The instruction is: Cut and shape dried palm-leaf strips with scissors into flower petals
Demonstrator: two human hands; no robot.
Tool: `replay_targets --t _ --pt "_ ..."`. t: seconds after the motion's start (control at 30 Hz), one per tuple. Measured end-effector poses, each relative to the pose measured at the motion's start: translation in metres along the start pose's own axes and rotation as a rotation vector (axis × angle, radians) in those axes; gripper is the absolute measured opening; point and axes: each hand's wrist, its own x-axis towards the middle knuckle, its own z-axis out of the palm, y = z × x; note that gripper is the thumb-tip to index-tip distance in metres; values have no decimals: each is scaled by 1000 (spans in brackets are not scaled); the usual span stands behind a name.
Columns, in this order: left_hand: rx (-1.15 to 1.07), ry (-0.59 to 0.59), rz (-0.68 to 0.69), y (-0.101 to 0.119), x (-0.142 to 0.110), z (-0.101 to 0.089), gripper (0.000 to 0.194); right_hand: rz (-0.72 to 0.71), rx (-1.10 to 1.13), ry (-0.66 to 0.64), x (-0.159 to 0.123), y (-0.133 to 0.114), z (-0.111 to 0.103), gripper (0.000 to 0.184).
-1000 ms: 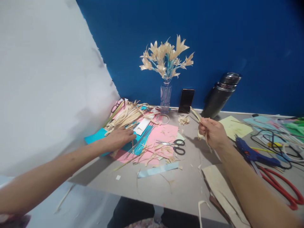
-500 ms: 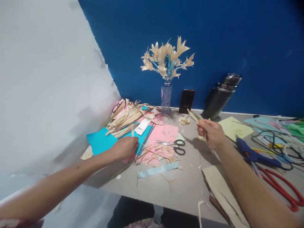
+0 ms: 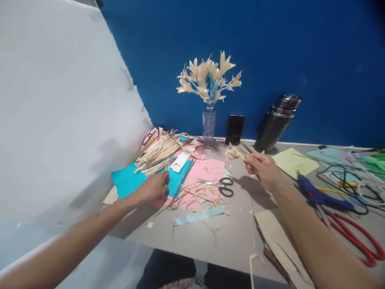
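Note:
My left hand [image 3: 156,186] is closed over the blue paper [image 3: 128,178], its fingers curled; what they hold, if anything, is hidden. Just right of it lie thin dark stems [image 3: 185,176] in a narrow bundle. Behind it rests a heap of pale dried husk strips [image 3: 158,150]. My right hand [image 3: 261,170] pinches a folded pale husk strip [image 3: 238,151] above the table, the strip's end pointing up and left. Between the hands, small black-handled scissors [image 3: 218,185] lie partly open on pink paper [image 3: 207,168] littered with husk scraps.
Husk flowers [image 3: 209,76] stand in a clear bottle [image 3: 209,126]. A phone [image 3: 235,129] and a dark flask [image 3: 276,122] lean by the blue wall. A tape roll [image 3: 206,152] lies behind the scissors. At right are a blue glue gun [image 3: 321,194] and red-handled scissors [image 3: 355,237].
My left hand has moved right and curled shut, and the thin stems now lie farther right in a tighter bundle. My right hand, still holding the husk strip, has shifted slightly left.

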Motion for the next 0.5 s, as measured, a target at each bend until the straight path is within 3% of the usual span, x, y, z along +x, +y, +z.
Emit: replay_targets --t 0.13,0.27,0.4,0.5 --pt "-518 -166 -159 -8 -25 -13 21 -15 -66 2 -3 -6 2 45" --pt "-811 -230 -158 -17 -71 -20 33 -53 -218 -45 -8 -10 5 48" --pt "-775 -57 -158 -20 -102 -19 32 -71 -312 -95 -11 -10 10 49" --pt "-648 -43 -127 -22 -113 -16 33 -86 -337 -121 -12 -9 12 49"
